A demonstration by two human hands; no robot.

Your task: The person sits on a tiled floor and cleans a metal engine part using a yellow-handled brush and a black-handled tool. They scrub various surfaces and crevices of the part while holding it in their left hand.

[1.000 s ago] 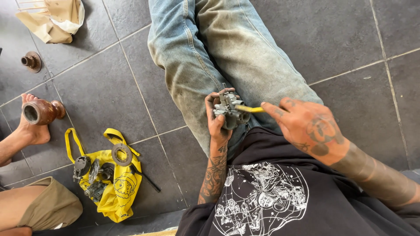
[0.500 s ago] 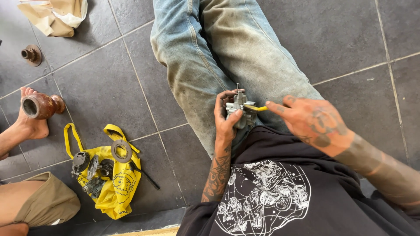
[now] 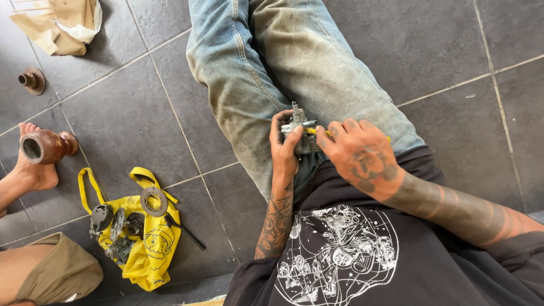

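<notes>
I sit on a grey tiled floor with my jeans-clad legs stretched out. My left hand [image 3: 284, 148] grips a small grey metal carburettor-like part [image 3: 300, 129] over my lap. My right hand [image 3: 358, 153] is closed around a yellow-handled tool [image 3: 313, 131] whose tip meets the part; most of the tool is hidden under the fingers. Both forearms are tattooed and rest against my black printed shirt.
A yellow bag [image 3: 148, 245] lies on the floor at the left with several metal parts [image 3: 116, 225] and a round disc [image 3: 153, 202] on it. Another person's bare foot [image 3: 29, 175] sits beside a brown metal cylinder [image 3: 44, 147]. A small rusty fitting [image 3: 31, 80] and crumpled paper [image 3: 59, 25] lie farther off.
My right hand has moved in from the side and closed over the part and tool. The left hand has turned the metal part more upright.
</notes>
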